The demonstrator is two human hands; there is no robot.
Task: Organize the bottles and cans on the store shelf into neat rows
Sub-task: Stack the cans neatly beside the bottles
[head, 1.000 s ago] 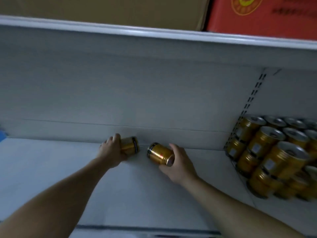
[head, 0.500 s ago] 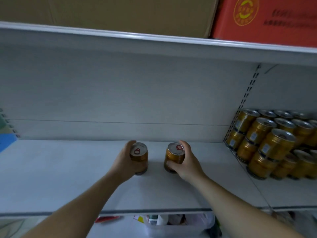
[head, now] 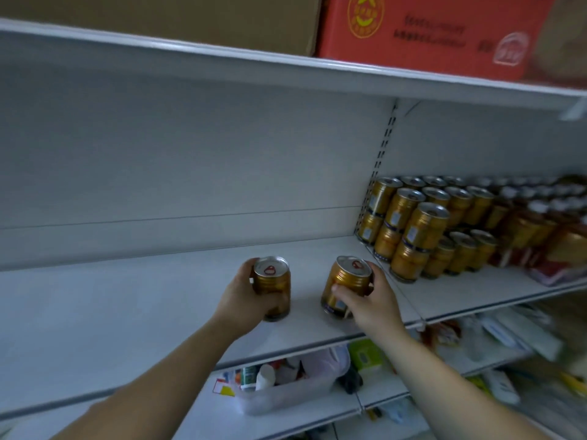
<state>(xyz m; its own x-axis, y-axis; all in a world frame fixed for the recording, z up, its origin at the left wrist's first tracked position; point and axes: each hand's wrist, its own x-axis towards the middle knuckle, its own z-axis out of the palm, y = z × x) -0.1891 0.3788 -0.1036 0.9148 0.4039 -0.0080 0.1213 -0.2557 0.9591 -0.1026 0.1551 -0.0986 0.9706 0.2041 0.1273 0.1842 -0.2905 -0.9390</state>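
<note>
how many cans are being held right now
2. The left can sits roughly upright in the left hand; the right can tilts in the right hand. Both are over the shelf, left of the stacked cans. None looks hidden.

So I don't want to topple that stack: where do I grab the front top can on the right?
Grip the front top can round the middle of its ribbed side wall, coming from the front-left, where bare shelf leaves room for fingers. Other cans crowd behind it. It stands upright on another can, so probably lift straight up.
</note>
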